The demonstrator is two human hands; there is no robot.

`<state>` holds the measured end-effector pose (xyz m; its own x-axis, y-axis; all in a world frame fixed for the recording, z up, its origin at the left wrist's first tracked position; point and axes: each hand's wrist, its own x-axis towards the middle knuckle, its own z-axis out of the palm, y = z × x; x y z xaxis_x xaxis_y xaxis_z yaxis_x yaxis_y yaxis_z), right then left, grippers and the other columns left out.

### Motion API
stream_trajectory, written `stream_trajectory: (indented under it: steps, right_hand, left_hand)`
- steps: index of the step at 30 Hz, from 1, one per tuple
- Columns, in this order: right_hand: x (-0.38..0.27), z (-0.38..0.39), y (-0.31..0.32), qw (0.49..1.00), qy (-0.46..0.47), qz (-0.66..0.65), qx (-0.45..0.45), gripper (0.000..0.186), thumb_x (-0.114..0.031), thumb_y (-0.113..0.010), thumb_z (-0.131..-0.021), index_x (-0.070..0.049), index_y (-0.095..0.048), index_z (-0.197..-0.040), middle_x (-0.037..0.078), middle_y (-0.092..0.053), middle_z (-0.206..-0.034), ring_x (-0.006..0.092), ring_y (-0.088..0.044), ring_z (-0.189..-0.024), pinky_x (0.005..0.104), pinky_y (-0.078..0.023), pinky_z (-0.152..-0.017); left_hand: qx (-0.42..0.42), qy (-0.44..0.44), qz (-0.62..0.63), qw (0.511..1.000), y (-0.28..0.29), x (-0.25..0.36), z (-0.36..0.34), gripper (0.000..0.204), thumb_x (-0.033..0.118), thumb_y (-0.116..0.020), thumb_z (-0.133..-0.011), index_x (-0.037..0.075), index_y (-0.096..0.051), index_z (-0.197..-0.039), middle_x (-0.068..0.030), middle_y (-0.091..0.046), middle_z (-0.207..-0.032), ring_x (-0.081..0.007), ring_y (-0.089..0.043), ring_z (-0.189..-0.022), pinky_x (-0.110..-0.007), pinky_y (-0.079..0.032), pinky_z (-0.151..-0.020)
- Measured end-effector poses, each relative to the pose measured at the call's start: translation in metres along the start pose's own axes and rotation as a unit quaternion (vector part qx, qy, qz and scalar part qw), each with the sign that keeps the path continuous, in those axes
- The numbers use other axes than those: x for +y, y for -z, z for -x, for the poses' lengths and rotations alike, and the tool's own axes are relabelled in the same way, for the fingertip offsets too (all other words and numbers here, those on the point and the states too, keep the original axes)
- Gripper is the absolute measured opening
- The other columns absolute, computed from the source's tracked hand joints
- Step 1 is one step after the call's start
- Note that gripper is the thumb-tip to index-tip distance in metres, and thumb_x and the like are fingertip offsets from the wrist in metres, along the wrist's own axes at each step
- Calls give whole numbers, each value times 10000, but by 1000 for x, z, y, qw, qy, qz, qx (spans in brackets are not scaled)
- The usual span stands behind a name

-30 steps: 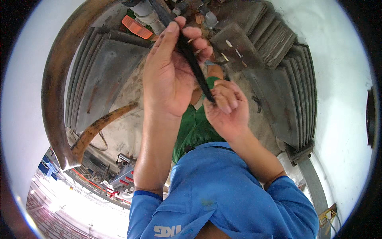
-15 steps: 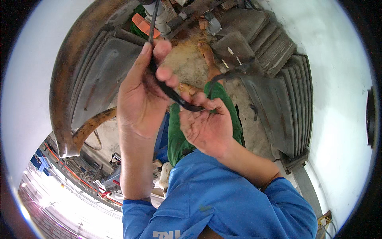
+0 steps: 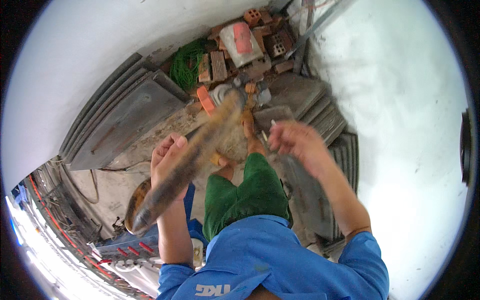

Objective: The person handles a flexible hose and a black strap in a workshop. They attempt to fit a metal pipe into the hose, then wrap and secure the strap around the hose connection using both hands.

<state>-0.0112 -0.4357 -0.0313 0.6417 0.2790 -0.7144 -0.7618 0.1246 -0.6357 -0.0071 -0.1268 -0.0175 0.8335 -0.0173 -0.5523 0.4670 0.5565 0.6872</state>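
Note:
My left hand is raised at the centre left, its fingers curled and its thumb pressed on them. A short length of black cord shows past its fingertips; the rest is hidden. Across the palm and wrist, nearer to view, slants a blurred, curved brown-and-black mottled bar; I cannot tell whether the hand touches it. My right hand hangs apart on the right, in front of a grey plate with pale slots. Its fingers are bent and smeared, so whether they hold anything is unclear.
Grey curved plates lean stacked at the left wall. More plates pile up at the right. Ahead are bricks, green netting, a white sack and an orange-handled tool. Red-handled tools lie lower left.
My hands have parted; the right one has let go of the black cord and moved right. The mottled bar has swung from the left side to across my left hand. The view has shifted.

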Motion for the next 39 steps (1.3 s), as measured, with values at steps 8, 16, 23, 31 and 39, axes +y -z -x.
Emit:
stream_trajectory:
  steps: [8, 16, 23, 31, 39]
  right_hand:
    - [-180, -166, -84, 822, 25, 363, -439, 449, -310, -563, -1060, 27, -630, -1348, 110, -712, -1250, 187, -632, -1201, 335, -454, -1074]
    - [-203, -214, -133, 642, -228, 263, -684, 376, -288, -703, -991, 17, -692, -1210, 47, -763, -1058, 100, -662, -955, 265, -502, -847]
    - [-207, -213, -108, 698, -165, 258, -647, 278, -303, -746, -956, -31, -801, -941, -10, -761, -851, 48, -580, -723, 257, -442, -655]
    - [-203, -164, -45, 870, -68, 140, -467, 240, -248, -714, -983, -25, -796, -952, 3, -753, -829, 44, -610, -745, 235, -453, -649]
    - [-182, -168, -34, 892, 69, 182, -407, 307, -311, -755, -952, -5, -775, -938, -21, -689, -738, 28, -539, -694, 239, -413, -592]
  left_hand:
    - [-7, -28, -128, 991, -18, 63, -43, 184, 86, -735, -931, 2, -670, -781, 57, -517, -595, -2, -369, -476, -214, -214, -428]
    - [-124, 8, -276, 953, -30, 114, -82, 119, 41, -781, -892, -34, -713, -829, -16, -656, -642, -10, -532, -592, -189, -355, -505]
    - [-193, -76, -413, 887, -51, 128, -115, 100, 25, -790, -877, -12, -707, -837, -82, -709, -745, -55, -623, -667, -212, -444, -577]
    - [235, -495, -234, 803, -40, 76, -120, 220, 38, -705, -899, -15, -618, -1094, -145, -696, -931, -228, -686, -881, -320, -531, -816]
    - [15, -106, -263, 959, -83, 10, -64, 297, 11, -885, -714, -39, -728, -961, -109, -721, -953, -192, -688, -882, -321, -529, -829]
